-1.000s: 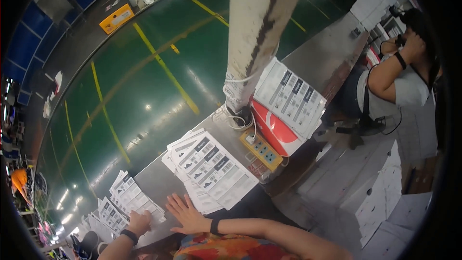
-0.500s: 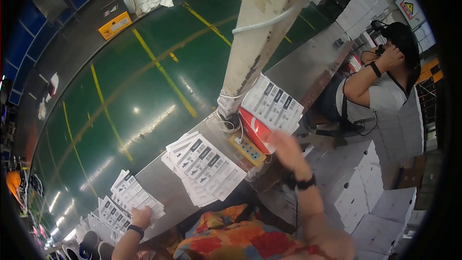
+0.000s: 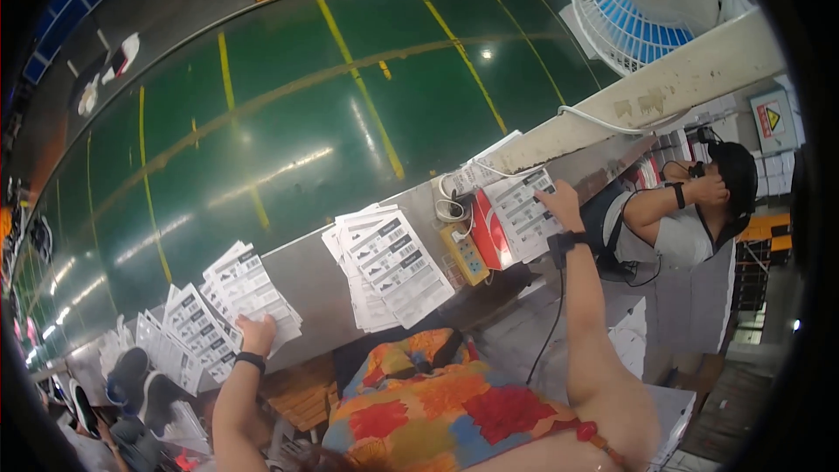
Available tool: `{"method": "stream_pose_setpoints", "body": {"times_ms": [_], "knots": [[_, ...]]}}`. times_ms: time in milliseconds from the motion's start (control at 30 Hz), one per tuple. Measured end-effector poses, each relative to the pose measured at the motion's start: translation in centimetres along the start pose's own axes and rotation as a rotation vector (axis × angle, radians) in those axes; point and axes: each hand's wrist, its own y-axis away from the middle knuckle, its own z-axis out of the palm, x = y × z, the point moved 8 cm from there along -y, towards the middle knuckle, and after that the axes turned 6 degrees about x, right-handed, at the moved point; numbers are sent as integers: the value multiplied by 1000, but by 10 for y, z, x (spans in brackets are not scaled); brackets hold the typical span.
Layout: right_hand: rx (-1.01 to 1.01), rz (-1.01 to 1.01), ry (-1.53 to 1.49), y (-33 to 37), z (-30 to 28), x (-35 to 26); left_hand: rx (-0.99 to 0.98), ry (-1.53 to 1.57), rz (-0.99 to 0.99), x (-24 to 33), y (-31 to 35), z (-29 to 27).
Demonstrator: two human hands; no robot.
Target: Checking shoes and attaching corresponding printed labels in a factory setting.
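Observation:
My left hand [image 3: 256,332] is closed on the near edge of a pile of printed label sheets [image 3: 249,284] on the grey ledge. Beside it, further left, another fan of label sheets [image 3: 199,325] lies spread out. A middle stack of label sheets [image 3: 398,267] rests untouched between my hands. Out to the right, my right hand [image 3: 562,206] pinches the right edge of a label sheet [image 3: 522,218] on another stack. That stack lies partly over a red and white box [image 3: 494,232]. My right fingertips are partly hidden.
A green conveyor belt [image 3: 288,140] with yellow lines runs beyond the ledge. A yellow power strip [image 3: 465,253] sits beside the red box. A pale post [image 3: 655,92] and a fan [image 3: 625,13] stand at upper right. A co-worker [image 3: 673,223] sits at the right; shoes [image 3: 131,371] are lower left.
My right hand has moved from in front of the red box onto the right edge of the far stack. The left hand stays on its sheets. The whole view has turned.

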Motion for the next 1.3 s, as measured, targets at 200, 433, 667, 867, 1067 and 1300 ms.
{"method": "stream_pose_setpoints", "body": {"times_ms": [200,433,667,867,1067,1300], "knots": [[-30,-101,-276,87,-113,-42,-132,-3,-321,31,-3,-122],[-546,39,-836,135,-94,-71,-109,1244,-565,134,29,-260],[-686,-48,-989,203,-39,-80,-286,1639,-297,244,51,-322],[-768,-433,-1095,235,-49,-187,6,1838,-182,254,88,-367],[-1289,-707,-985,386,-31,-324,474,1975,-875,225,229,-380],[-2105,-852,-723,636,-74,-336,1080,1998,-1347,270,455,-410]]}}
